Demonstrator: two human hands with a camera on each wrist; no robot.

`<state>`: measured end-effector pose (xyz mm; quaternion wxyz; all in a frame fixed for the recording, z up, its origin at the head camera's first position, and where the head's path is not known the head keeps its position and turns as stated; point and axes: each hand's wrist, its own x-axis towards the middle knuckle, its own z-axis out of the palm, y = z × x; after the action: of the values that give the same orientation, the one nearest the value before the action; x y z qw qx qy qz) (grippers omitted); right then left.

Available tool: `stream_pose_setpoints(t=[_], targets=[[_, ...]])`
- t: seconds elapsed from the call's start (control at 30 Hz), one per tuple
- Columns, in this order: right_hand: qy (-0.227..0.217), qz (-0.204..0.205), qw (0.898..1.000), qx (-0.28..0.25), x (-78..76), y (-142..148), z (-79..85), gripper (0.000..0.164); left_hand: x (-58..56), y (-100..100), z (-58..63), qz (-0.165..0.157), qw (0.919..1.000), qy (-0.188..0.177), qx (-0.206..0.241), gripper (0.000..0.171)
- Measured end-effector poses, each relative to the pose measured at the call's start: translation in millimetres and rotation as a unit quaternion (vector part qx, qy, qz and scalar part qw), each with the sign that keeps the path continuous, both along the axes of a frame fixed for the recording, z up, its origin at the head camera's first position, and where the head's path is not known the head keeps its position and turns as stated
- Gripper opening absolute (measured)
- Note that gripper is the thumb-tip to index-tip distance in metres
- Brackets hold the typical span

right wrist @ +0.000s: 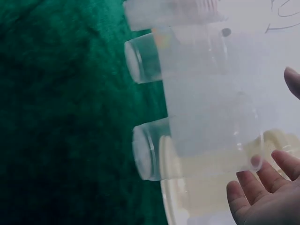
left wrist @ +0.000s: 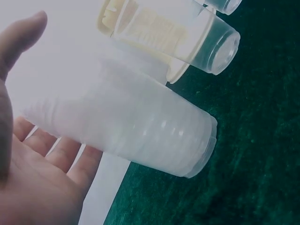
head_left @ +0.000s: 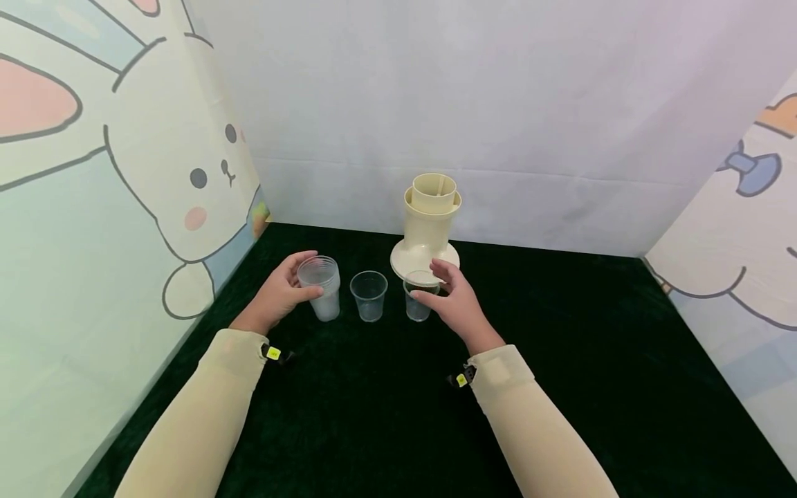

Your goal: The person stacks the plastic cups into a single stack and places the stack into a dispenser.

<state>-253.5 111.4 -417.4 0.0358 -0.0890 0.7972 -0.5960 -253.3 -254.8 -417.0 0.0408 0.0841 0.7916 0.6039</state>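
Note:
On the dark green cloth stand a stack of nested clear plastic cups (head_left: 319, 289) and two single clear cups, one in the middle (head_left: 370, 297) and one on the right (head_left: 418, 304). My left hand (head_left: 279, 292) is spread around the stack. In the left wrist view its fingers (left wrist: 65, 152) lie along the stack's side, while the thumb (left wrist: 23, 35) stands off it. My right hand (head_left: 457, 301) is at the right cup, thumb and fingers apart. The right wrist view has its fingertips (right wrist: 255, 161) right at that cup's rim, with the thumb (right wrist: 293, 82) away from it.
Behind the right cup stands a cream plastic device (head_left: 429, 225) with a round base and an upright tube holding a smaller cylinder. White curtain (head_left: 529, 124) hangs along the back of the green-covered table (head_left: 591, 360). Panels with cartoon animals flank both sides.

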Motion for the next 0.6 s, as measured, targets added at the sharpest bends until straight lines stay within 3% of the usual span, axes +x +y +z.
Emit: stream_pose_setpoints(t=[0.17, 0.33, 0.6], targets=[[-0.022, 0.001, 1.000, 0.013, -2.2, 0.6, -8.1, 0.094, -1.8, 0.9, -0.5, -0.006, 1.0000, 0.000, 0.001, 0.086], [-0.016, -0.003, 1.000, 0.005, -1.2, 0.1, -10.4, 0.085, -2.4, 2.4, 0.4, -0.006, 1.0000, 0.001, 0.002, 0.085], [-0.016, -0.008, 1.000, 0.005, -4.4, 0.9, -9.0, 0.087, -2.0, 5.0, 1.0, 0.005, 0.9999, -0.008, -0.005, 0.077]])
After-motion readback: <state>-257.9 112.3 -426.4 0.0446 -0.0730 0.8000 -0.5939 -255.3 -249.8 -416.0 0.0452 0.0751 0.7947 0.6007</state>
